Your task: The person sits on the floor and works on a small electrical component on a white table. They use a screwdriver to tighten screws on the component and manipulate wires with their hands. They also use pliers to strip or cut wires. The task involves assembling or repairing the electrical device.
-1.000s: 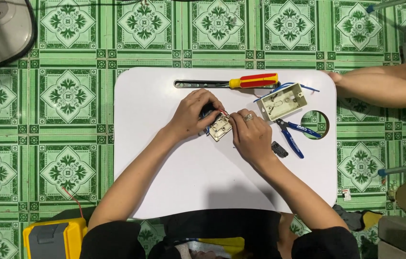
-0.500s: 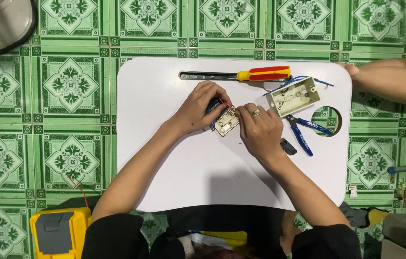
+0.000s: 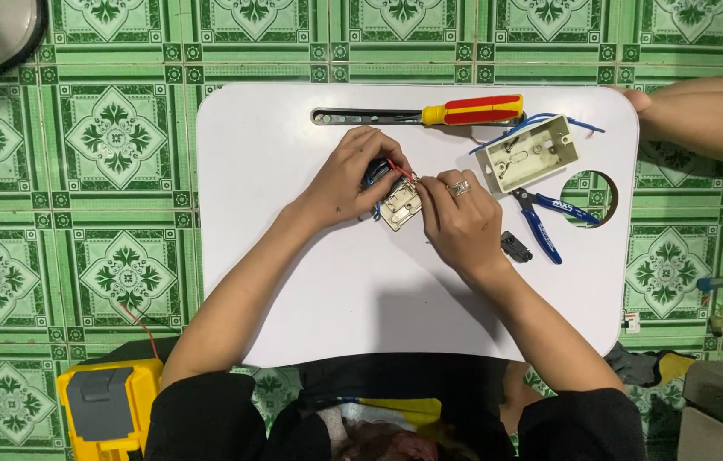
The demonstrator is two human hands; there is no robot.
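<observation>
— What are the hands on?
— A small beige switch module (image 3: 401, 205) with a metal frame, lying near the middle of the white table (image 3: 293, 282), a little toward the far edge. The left hand (image 3: 346, 181) closes on its far-left side, where a dark part and thin red and blue wires (image 3: 395, 167) show between the fingers. The right hand (image 3: 461, 218), with a ring on one finger, pinches the module's right edge. Both hands meet on it, fingertips nearly touching.

— And around it?
— Toward the far right corner sits an open beige wall box (image 3: 529, 154), tilted, with blue wire (image 3: 515, 128) curling out of it. Just beside the box, nearer the right edge, lie blue-handled pliers (image 3: 547, 224), their handles reaching past a round hole (image 3: 590, 198) in the table. A small black piece (image 3: 515, 247) lies near the pliers, close to the right wrist.

— Along the far edge?
— A screwdriver (image 3: 430, 113) with a red and yellow handle, lying parallel to that edge, tip pointing left.

— Anything off the table?
— Another person's arm (image 3: 703, 115) rests at the far right corner. On the green patterned floor tiles (image 3: 114, 145), by the near left corner, stands a yellow and grey meter (image 3: 109, 405) with a red lead.
</observation>
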